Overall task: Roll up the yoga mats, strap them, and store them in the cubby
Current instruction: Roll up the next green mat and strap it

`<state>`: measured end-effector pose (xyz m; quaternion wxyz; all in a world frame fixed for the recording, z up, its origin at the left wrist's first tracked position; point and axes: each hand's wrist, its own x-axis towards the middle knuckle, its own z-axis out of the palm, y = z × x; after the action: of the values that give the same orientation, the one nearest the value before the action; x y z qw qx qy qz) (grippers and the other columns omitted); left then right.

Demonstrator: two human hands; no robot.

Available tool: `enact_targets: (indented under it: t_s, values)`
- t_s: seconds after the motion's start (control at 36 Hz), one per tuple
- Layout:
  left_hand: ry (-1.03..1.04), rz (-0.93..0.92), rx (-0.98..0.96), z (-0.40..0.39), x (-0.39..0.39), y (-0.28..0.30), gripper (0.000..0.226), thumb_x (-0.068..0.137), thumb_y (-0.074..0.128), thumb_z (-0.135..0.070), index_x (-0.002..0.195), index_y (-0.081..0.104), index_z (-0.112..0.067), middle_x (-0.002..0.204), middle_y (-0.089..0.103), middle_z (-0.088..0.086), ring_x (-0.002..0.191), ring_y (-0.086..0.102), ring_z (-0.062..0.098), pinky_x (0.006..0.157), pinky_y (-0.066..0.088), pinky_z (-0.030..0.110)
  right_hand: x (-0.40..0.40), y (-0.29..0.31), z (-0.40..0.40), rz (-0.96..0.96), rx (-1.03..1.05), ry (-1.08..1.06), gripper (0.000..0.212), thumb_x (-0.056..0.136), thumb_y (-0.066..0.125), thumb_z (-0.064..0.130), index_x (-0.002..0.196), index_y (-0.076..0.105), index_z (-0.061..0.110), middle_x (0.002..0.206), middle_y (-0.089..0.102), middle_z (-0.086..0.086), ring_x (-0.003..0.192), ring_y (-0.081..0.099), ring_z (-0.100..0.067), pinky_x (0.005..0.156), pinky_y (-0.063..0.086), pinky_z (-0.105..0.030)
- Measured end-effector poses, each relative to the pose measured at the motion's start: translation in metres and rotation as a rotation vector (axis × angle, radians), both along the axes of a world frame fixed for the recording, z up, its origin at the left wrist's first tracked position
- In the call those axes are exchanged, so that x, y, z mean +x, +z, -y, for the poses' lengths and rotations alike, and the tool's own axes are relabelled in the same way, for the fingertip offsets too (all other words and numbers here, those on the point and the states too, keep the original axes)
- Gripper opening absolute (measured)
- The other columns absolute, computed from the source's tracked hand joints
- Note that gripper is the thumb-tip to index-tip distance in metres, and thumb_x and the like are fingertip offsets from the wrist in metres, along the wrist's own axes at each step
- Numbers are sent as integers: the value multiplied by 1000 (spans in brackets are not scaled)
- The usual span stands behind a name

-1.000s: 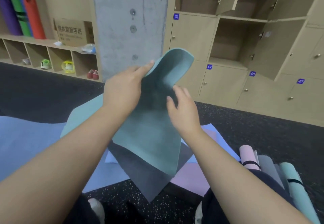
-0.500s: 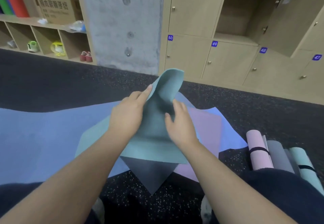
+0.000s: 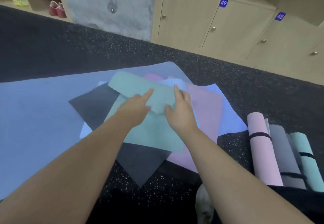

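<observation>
A teal yoga mat lies on top of a pile of flat mats on the floor. Its far end is folded back toward me into a loose first roll. My left hand grips that roll, index finger stretched along its top. My right hand holds the roll's right part, fingers over it and thumb on the near side. Under the teal mat lie a dark grey mat, a pink mat and a wide blue mat.
Three rolled, strapped mats lie at the right: pink, grey and teal. Numbered lockers line the far wall beside a concrete pillar. Open shoe cubbies stand at far left. The floor is dark speckled rubber.
Both hands have brought the lifted teal mat end down onto the mat as a fold. My view has tilted down toward the floor.
</observation>
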<state>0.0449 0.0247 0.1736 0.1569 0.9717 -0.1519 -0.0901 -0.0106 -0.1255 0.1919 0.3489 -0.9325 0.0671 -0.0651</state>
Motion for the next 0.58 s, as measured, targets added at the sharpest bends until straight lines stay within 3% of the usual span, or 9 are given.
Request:
enact_targets:
  t_s: [0.06,0.11,0.19,0.42,0.58]
  values:
    - [-34,-47,21,5,6,-20,68,102,41,-35,152,-5,-38,158,21,5,143,22,24,111,29,46,8,-15,3,-55,-12,-6,68,99,48,16,155,11,22,158,14,0,130,41,-15,81,32,-19]
    - [-45,-72,73,9,11,-38,70,101,42,-36,152,-7,-38,162,9,0,148,9,20,116,22,49,14,-31,4,-97,-11,-1,67,99,47,16,155,12,21,157,15,-1,132,39,-16,88,34,-20]
    - [-73,-142,107,11,11,-65,72,100,45,-37,153,-5,-36,162,7,0,149,6,20,116,21,48,18,-58,5,-179,-4,17,66,98,47,13,155,14,19,157,17,-3,134,38,-19,99,34,-24]
    - [-84,-312,210,1,0,-145,73,99,48,-38,154,0,-35,162,0,0,149,-1,24,117,17,51,17,-130,8,-425,-21,43,69,95,47,10,155,14,19,157,18,-5,138,34,-22,109,33,-33]
    - [-87,-327,197,0,-8,-186,71,99,49,-36,155,6,-28,162,0,-2,149,-1,22,118,16,47,9,-179,9,-529,-80,78,65,96,49,15,154,20,27,159,17,-6,142,29,-24,114,30,-38]
